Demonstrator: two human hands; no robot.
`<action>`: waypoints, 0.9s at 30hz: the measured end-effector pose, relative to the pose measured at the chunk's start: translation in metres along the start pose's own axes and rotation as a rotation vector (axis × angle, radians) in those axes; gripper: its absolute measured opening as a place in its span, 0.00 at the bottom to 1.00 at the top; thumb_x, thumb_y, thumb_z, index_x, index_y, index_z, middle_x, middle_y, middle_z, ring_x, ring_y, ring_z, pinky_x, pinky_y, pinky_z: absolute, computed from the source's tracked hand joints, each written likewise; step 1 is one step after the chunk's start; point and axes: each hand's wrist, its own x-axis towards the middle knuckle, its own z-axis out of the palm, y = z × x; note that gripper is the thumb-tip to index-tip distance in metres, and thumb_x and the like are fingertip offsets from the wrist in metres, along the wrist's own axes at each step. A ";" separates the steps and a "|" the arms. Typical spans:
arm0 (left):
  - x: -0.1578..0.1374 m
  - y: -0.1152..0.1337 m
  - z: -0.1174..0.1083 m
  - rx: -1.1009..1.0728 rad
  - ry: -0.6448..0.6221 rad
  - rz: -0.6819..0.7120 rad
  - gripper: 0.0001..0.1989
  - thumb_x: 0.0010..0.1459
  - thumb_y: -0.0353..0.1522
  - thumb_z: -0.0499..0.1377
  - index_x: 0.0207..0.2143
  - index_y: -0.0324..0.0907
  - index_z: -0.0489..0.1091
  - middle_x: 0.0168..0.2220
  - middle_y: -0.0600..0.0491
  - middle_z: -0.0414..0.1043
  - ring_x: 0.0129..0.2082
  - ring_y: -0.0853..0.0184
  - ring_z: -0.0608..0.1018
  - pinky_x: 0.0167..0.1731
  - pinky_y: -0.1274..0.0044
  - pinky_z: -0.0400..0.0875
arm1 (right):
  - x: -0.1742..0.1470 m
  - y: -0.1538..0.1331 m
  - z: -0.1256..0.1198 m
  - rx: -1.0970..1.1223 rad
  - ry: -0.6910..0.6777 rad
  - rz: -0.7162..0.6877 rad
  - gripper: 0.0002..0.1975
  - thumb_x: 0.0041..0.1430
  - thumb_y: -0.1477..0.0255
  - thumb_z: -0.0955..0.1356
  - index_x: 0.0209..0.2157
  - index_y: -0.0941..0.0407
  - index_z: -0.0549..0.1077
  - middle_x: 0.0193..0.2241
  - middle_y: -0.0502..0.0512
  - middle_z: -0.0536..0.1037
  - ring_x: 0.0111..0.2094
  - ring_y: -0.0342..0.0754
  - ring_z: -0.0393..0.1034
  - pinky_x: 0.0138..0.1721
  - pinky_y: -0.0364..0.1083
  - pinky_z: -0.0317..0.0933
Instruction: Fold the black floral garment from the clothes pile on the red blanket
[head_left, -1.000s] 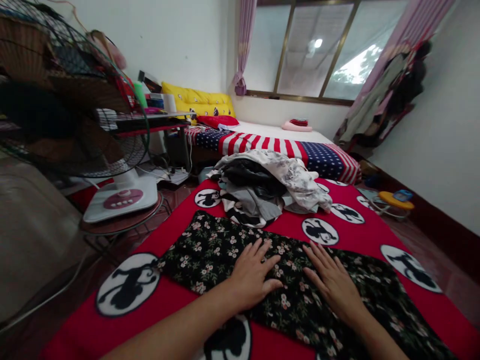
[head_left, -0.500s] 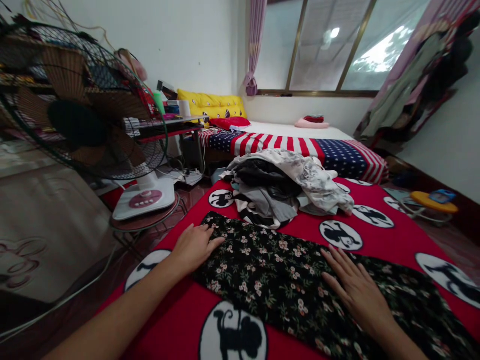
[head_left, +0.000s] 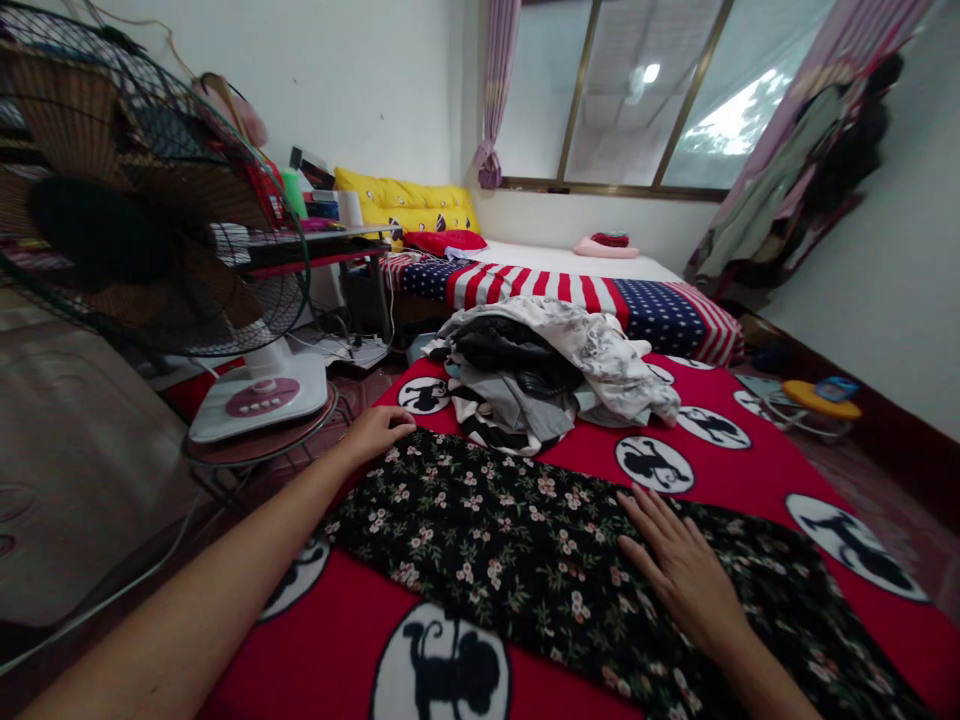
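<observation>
A long black garment [head_left: 480,535] with small pink flowers and green leaves lies flat across the red bedspread [head_left: 292,650]; its exact kind does not show. My left hand [head_left: 375,434] is at its far left corner, with thumb and fingers drawn close together on the edge. The fingertips are partly hidden there. My right hand [head_left: 679,570] rests palm down on the garment's right part, fingers stretched out and slightly spread. Just beyond the garment sits a heap of clothes [head_left: 551,365] in white, grey and black.
An electric fan [head_left: 262,395] stands on a round stool [head_left: 262,450] to the left. Behind are a desk [head_left: 330,245] and a second bed with a stars-and-stripes cover [head_left: 555,290]. A yellow stool [head_left: 814,400] is at right, below hanging clothes [head_left: 787,180].
My left hand has moved from lying on the garment to its far left corner. The garment's near left corner now spreads further left. My right hand stays on the cloth; the view has shifted slightly.
</observation>
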 end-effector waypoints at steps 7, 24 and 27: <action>-0.005 0.006 0.002 0.213 0.063 -0.135 0.11 0.57 0.37 0.55 0.34 0.43 0.76 0.38 0.46 0.78 0.41 0.56 0.77 0.40 0.70 0.68 | 0.002 -0.002 -0.003 0.009 0.009 -0.004 0.28 0.66 0.55 0.55 0.64 0.47 0.57 0.66 0.51 0.56 0.66 0.54 0.49 0.62 0.63 0.50; -0.074 0.145 0.094 0.124 0.069 0.519 0.27 0.63 0.44 0.48 0.63 0.47 0.60 0.67 0.47 0.53 0.65 0.50 0.57 0.59 0.53 0.53 | -0.039 0.006 -0.084 0.976 0.238 0.322 0.17 0.61 0.62 0.65 0.48 0.53 0.74 0.49 0.56 0.77 0.50 0.51 0.71 0.53 0.51 0.63; -0.069 0.135 0.095 0.075 0.090 0.558 0.26 0.63 0.45 0.48 0.60 0.45 0.64 0.65 0.45 0.58 0.64 0.50 0.60 0.58 0.54 0.56 | -0.091 0.016 -0.116 0.894 0.261 0.525 0.14 0.59 0.62 0.66 0.41 0.54 0.77 0.41 0.55 0.80 0.43 0.50 0.74 0.46 0.48 0.66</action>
